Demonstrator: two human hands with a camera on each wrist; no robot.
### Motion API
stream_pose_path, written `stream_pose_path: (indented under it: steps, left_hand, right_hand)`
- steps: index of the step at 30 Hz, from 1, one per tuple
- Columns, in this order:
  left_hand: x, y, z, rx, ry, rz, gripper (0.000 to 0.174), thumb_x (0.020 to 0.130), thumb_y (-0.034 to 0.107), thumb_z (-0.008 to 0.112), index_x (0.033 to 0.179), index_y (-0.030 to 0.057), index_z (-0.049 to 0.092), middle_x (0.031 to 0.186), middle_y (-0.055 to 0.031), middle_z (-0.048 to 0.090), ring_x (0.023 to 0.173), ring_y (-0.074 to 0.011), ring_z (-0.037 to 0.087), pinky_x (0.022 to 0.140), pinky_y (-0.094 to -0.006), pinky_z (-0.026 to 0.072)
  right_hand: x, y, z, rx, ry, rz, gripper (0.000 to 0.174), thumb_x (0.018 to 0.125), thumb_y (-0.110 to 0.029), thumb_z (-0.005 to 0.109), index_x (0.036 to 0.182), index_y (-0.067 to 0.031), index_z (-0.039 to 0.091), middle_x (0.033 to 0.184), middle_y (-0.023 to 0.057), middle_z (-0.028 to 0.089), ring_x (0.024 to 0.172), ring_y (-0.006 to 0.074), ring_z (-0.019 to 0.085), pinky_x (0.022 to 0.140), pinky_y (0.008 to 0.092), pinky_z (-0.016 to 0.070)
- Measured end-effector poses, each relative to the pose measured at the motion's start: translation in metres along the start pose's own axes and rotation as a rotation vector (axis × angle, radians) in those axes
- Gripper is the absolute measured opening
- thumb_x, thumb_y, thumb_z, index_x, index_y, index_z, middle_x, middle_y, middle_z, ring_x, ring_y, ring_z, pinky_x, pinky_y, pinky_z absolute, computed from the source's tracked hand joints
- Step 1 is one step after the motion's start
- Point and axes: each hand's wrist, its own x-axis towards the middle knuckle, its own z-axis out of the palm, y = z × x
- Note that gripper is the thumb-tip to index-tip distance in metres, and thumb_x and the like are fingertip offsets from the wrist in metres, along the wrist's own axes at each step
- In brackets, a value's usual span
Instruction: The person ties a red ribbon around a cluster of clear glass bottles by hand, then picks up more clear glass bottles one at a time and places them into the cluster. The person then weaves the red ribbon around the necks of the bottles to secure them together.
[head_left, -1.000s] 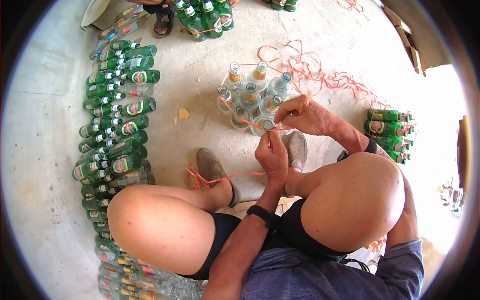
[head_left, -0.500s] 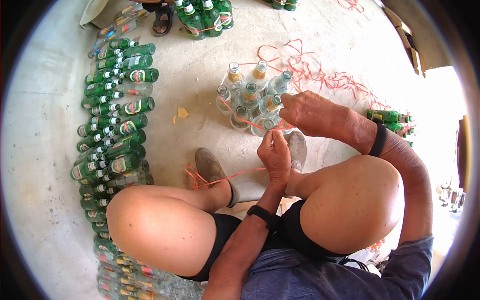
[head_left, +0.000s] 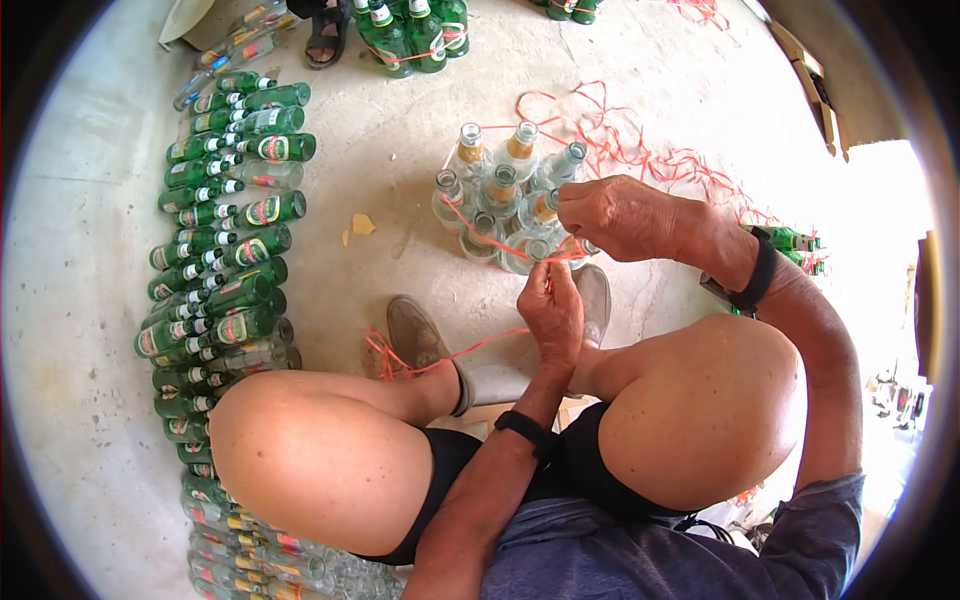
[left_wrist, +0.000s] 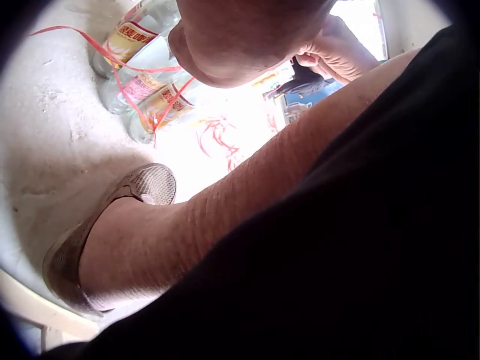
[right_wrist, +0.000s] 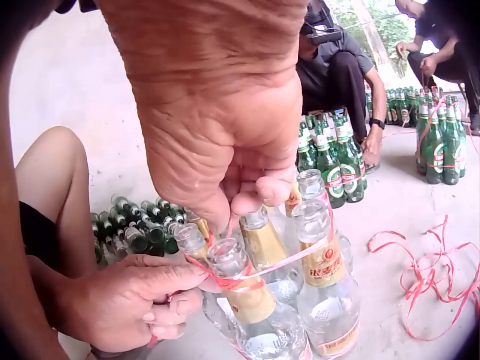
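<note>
Clear glass bottles point(head_left: 503, 192) stand upright in a tight cluster on the floor between the feet. A red plastic strap point(head_left: 458, 212) runs round their necks, and in the right wrist view it wraps a front bottle's neck point(right_wrist: 251, 304). My left hand point(head_left: 552, 312) pinches the strap close beside that neck. Above the cluster's right side, my right hand point(head_left: 622, 220) has curled fingers, and a strand rises to its fingertips in the right wrist view. A loose strap tail point(head_left: 490, 342) trails from the left hand toward the left shoe.
Green bottles point(head_left: 250, 240) lie stacked in a long row at the left. Tied green bottles point(head_left: 410, 40) stand at the back, others point(head_left: 795, 240) lie at the right. Tangled strap point(head_left: 640, 150) covers floor behind the cluster. Another person point(right_wrist: 341, 67) crouches beyond.
My right hand has drawn up and away from the left hand, its forearm swinging outward, with strap now stretched beneath it. The left hand has stayed at the front bottle's neck.
</note>
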Motion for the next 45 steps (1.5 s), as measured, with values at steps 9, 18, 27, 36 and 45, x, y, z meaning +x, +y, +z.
stream_pose_path:
  steps: [9,18,27,36,45]
  left_hand:
    - [-0.001,0.002,0.0,0.005,-0.033,0.01,0.024,0.107,0.015,0.061,0.092,-0.004,0.067,0.07,0.0001,0.051,0.068,-0.0074,0.044,0.059,-0.0293,0.0408]
    - [-0.001,0.008,-0.001,0.017,-0.044,0.021,0.021,0.107,0.014,0.062,0.101,-0.0035,0.071,0.075,0.0032,0.055,0.071,-0.006,0.044,0.062,-0.0274,0.0411]
    - [-0.001,0.004,-0.003,0.032,-0.067,0.009,0.021,0.107,0.014,0.064,0.107,-0.0036,0.076,0.079,0.0052,0.059,0.073,-0.0053,0.045,0.062,-0.0264,0.0404]
    - [-0.002,0.007,-0.004,-0.012,-0.079,-0.029,0.022,0.108,0.015,0.065,0.113,-0.0037,0.076,0.084,0.0046,0.064,0.074,-0.0044,0.047,0.063,-0.0253,0.0411]
    - [-0.001,0.002,0.0,-0.004,-0.047,0.017,0.018,0.105,0.014,0.067,0.101,-0.003,0.072,0.074,0.0037,0.053,0.069,-0.0067,0.043,0.06,-0.0273,0.0396]
  right_hand:
    - [-0.006,0.005,0.004,0.145,0.047,0.037,0.006,0.094,-0.007,0.064,0.092,-0.0049,0.059,0.083,0.0129,0.063,0.078,0.0376,0.069,0.067,0.0486,0.0554]
    - [-0.002,0.013,-0.005,0.17,-0.061,0.143,0.006,0.094,-0.008,0.063,0.091,-0.0037,0.06,0.076,0.0146,0.063,0.073,0.0347,0.067,0.066,0.0455,0.0536]
    - [0.004,0.002,-0.012,0.286,-0.065,0.211,0.007,0.092,-0.007,0.06,0.086,-0.0029,0.062,0.072,0.0169,0.065,0.069,0.0372,0.068,0.066,0.0489,0.0531]
    - [0.008,0.018,-0.007,0.017,-0.001,0.038,0.012,0.088,-0.012,0.068,0.081,-0.0027,0.064,0.075,0.0114,0.068,0.068,0.0329,0.067,0.064,0.0447,0.0527]
    - [0.018,0.011,-0.013,0.574,-0.025,0.184,0.005,0.09,-0.005,0.065,0.089,-0.0029,0.07,0.076,0.0056,0.068,0.073,0.0129,0.065,0.068,0.034,0.0527]
